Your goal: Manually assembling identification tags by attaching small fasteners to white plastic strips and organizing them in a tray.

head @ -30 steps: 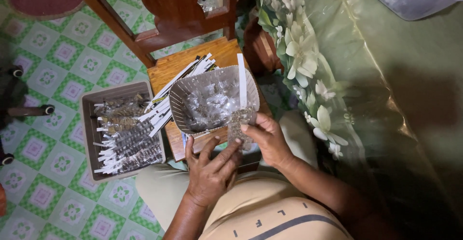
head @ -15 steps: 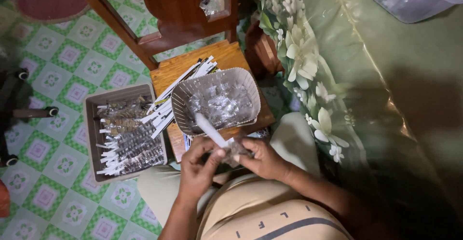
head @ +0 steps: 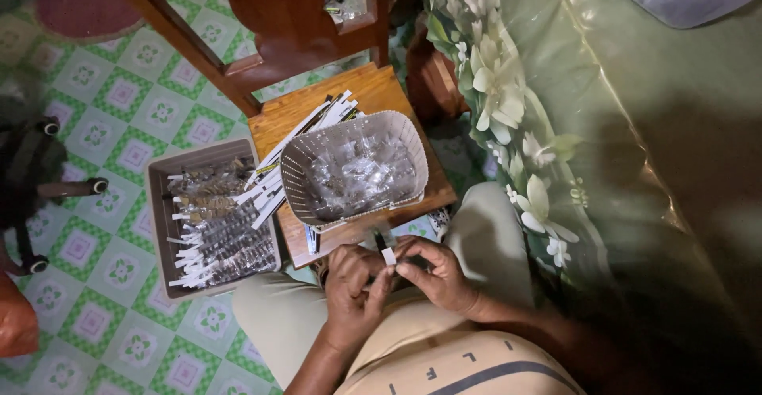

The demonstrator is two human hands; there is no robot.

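A grey perforated plastic basket on the wooden worktop holds clear packets; a brown tray holds filled strips. Both hands, left hand and right hand, pinch 1 small white strip, upright, just below the basket.

Both hands, left hand and right hand, pinch a small white-tipped packet together. Just above them: perforated basket of clear packets on wooden stool.
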